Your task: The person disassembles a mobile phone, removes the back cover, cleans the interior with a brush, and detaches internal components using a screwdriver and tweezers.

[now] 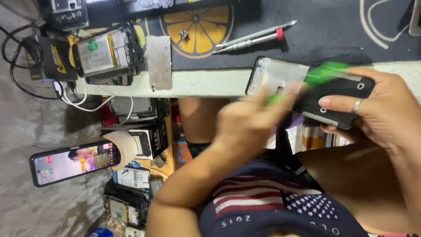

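Opened black phone [307, 90], blurred green tool [324, 72] across its back.

A black phone frame [307, 90] with a pale silver inner plate sits right of centre under a blurred bright-green tool [326, 72], on a dark mat [333, 26] printed with a yellow-orange citrus slice — top centre — while the shirt [267, 202] at the bottom is navy with red-white stripes and white stars.
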